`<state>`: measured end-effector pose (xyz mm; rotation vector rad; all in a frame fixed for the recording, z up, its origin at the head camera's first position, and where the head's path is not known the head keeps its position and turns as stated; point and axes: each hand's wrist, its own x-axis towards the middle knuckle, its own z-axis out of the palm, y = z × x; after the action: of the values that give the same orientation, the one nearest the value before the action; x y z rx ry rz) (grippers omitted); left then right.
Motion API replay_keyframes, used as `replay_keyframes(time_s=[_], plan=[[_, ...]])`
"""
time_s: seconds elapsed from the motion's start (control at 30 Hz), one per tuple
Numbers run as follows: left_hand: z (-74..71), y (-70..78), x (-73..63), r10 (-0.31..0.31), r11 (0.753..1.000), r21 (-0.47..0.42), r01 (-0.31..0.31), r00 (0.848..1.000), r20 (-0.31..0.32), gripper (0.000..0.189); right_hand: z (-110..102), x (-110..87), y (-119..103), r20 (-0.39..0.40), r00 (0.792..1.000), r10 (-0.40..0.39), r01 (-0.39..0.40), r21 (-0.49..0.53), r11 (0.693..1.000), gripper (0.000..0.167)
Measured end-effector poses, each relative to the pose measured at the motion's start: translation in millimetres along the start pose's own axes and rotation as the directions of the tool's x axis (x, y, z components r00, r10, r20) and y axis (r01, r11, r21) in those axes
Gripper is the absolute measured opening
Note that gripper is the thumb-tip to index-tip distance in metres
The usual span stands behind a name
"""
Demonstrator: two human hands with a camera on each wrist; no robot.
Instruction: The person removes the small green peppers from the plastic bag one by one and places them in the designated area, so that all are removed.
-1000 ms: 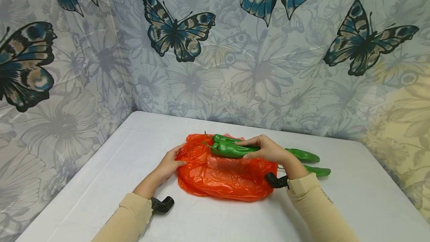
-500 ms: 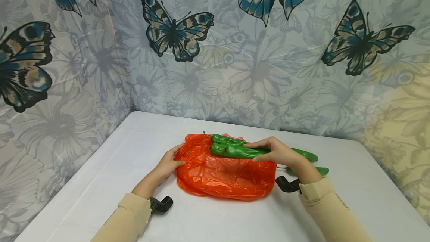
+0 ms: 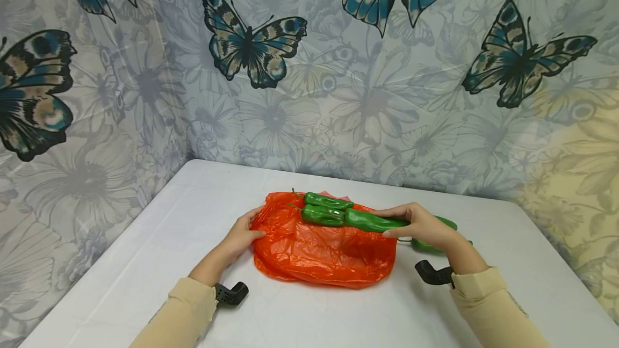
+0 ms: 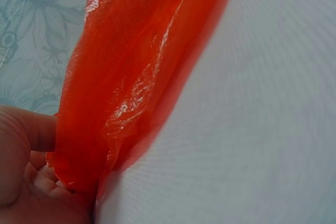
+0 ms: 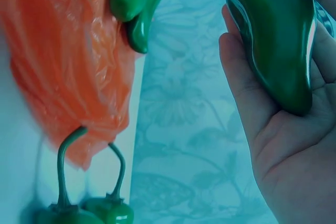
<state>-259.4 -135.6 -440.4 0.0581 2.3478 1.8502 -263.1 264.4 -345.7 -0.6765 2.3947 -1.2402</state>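
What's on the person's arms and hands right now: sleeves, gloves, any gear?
Both hands are bare, no gloves. The left hand and right hand come out of long beige sleeves with snug cuffs. A small black angled camera mount sits at each wrist.

Staged tabletop booth: butterfly-print backdrop (image 3: 338, 95), white table (image 3: 145, 262).

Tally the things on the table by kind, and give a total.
green peppers: 5 (two on the bag, one in the right hand, two on the table behind that hand)
orange plastic bag: 1
Total: 6
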Motion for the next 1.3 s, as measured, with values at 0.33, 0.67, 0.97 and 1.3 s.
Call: replay_keyframes(time_s=[0.33,0.67,0.97,1.3], plan=[[-0.2,0.0,-1.2,0.002,1.0,-0.009,-0.002,1.0,0.003,0.066,-4.3,-17.9,6.6,-0.032,0.999,-0.001,-0.002,-0.079,0.997,0.052],[-0.1,-1.9,-0.1,0.003,1.0,-0.004,-0.003,1.0,-0.006,0.066,-10.3,-37.1,15.1,-0.065,0.998,0.013,-0.02,-0.108,0.994,0.053],[0.0,-1.9,1.2,0.025,1.0,0.001,-0.025,1.0,0.006,0.066,-12.3,-58.0,28.1,-0.101,0.994,0.048,-0.055,-0.071,0.996,0.053],[0.0,-1.5,0.3,0.02,1.0,0.0,-0.02,1.0,-0.002,0.066,-15.1,-76.8,39.9,-0.117,0.992,0.055,-0.061,-0.053,0.997,0.049]])
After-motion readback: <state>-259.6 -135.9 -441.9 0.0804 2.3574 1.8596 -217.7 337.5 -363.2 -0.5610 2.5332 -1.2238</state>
